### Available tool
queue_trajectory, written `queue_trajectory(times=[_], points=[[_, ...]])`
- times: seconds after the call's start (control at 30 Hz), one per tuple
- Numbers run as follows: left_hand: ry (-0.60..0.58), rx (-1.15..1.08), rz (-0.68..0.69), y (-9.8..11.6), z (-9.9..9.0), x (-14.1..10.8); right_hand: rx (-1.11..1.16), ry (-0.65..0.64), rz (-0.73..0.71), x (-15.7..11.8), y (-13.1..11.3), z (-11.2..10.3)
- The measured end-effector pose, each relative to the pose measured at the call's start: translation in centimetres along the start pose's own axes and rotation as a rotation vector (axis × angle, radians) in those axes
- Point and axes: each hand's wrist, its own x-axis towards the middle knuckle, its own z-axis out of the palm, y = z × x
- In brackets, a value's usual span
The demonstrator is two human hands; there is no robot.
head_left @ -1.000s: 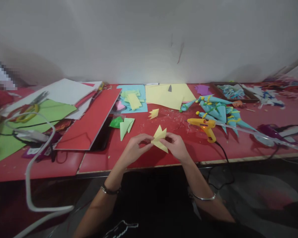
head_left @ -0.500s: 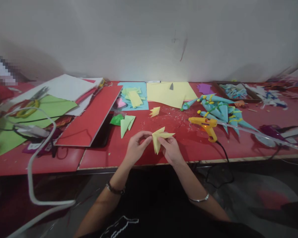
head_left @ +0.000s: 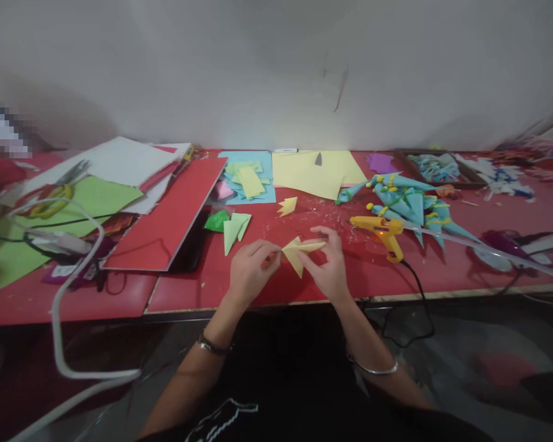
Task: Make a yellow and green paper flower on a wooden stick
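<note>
Between my hands, above the front of the red table, is a folded yellow paper piece (head_left: 295,256) with pointed flaps. My left hand (head_left: 252,267) pinches its left tip between thumb and fingers. On its right side, my right hand (head_left: 327,265) grips a flap between thumb and fingers, with the index finger raised and bent. A smaller yellow folded paper (head_left: 287,206) with a jagged edge lies just behind. Light green folded paper pieces (head_left: 235,232) rest to the left, beside a green packet (head_left: 217,221). A yellow glue gun (head_left: 378,231) lies to the right, its small light glowing orange.
Blue paper cones with green and yellow trim (head_left: 408,205) are piled behind the glue gun. A red board (head_left: 170,215) leans over a dark object at left. Yellow sheets (head_left: 304,172) and a blue sheet (head_left: 271,178) lie along the wall. A white bent tube (head_left: 58,319) stands front left.
My right hand has shifted its grip on the yellow paper, its index finger lifting away. The paper has turned slightly, its lower flaps now showing as one point. My left hand keeps its pinch.
</note>
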Motion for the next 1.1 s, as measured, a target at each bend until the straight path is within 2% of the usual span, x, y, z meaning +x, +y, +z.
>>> queue_trajectory(times=[0.13, 0.27, 0.37, 0.47, 0.73, 0.93, 1.1], points=[[0.036, 0.092, 0.053, -0.1, 0.0, 0.0, -0.180, -0.046, -0.115, 0.3, -1.4, -0.8], [0.028, 0.207, 0.104, -0.1, -0.5, 0.1, -0.293, 0.017, -0.172, 0.2, -2.1, -1.0], [0.023, 0.216, 0.112, 0.0, -0.8, 0.0, -0.356, -0.054, -0.224, 0.2, -2.4, -1.0], [0.015, 0.186, 0.103, 0.3, -1.0, 0.1, -0.380, -0.122, -0.217, 0.1, -2.6, -0.7], [0.011, 0.120, 0.104, 0.5, -1.0, 0.1, -0.500, -0.097, -0.213, 0.2, -2.8, -0.4], [-0.023, 0.037, 0.023, 0.7, -0.9, 0.0, -0.387, -0.204, -0.178, 0.3, -2.9, -0.4], [-0.008, -0.040, -0.013, 0.9, -0.8, 0.0, -0.328, -0.208, -0.159, 0.2, -3.2, -0.2]])
